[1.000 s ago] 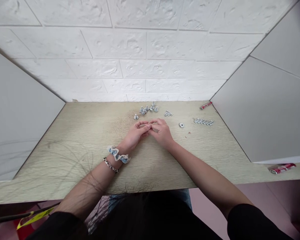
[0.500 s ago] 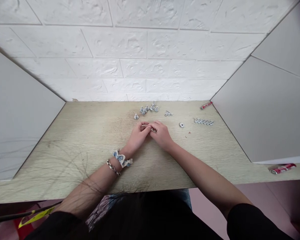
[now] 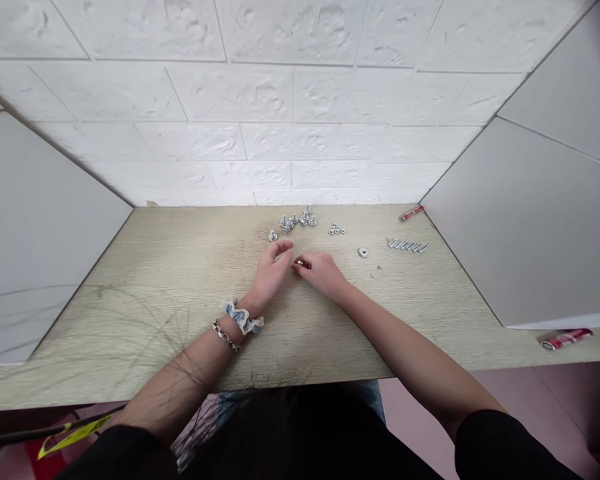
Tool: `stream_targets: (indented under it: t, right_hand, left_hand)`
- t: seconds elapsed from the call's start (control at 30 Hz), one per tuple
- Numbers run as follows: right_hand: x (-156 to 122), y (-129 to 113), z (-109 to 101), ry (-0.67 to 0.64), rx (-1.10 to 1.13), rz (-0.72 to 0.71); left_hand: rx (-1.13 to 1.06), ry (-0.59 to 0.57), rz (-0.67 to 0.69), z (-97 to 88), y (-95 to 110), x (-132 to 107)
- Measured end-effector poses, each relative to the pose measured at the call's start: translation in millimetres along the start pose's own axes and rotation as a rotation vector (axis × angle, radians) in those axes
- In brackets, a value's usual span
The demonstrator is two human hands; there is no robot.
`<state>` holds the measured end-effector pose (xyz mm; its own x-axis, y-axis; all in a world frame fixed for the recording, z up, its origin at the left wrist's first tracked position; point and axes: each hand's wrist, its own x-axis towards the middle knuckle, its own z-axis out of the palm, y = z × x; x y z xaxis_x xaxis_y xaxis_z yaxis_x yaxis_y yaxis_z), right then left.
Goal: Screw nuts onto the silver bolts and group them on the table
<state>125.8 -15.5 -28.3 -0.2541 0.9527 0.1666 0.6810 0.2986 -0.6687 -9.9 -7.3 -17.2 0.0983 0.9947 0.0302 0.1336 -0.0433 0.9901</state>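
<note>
My left hand [image 3: 272, 270] is above the table, fingers curved and the thumb apart from them; I see nothing in its grasp. Close to its right, my right hand [image 3: 323, 275] is closed, with a tiny bright metallic bit [image 3: 301, 263] showing at the fingertips. Its kind is hidden by the fingers. Behind my hands lie several bolts with wide washers [image 3: 294, 220], one of them set apart at the front left. A small cluster of nuts [image 3: 337, 229] is to their right.
A round metal washer [image 3: 363, 253] lies right of my hands, with a row of long screws [image 3: 408, 246] farther right. One red battery [image 3: 411, 213] is at the back right, another red cylinder [image 3: 566, 339] at the front right. A white brick-pattern wall [image 3: 290, 140] and side panels enclose the table.
My hands have parted: the left shifted slightly left and opened its fingers, while the right stayed closed near the same spot. The view tilted up a little.
</note>
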Motion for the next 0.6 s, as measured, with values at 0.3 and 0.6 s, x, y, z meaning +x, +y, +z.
stream_targets:
  t: [0.3, 0.6]
  right_hand:
    - [-5, -5, -3, 0.018, 0.212, 0.186]
    - [-4, -12, -5, -0.03, 0.468, 0.316]
  left_hand:
    - [-0.086, 0.079, -0.044, -2.7, -3, 5]
    - [-0.116, 0.114, -0.043, -5.2, -3, 8]
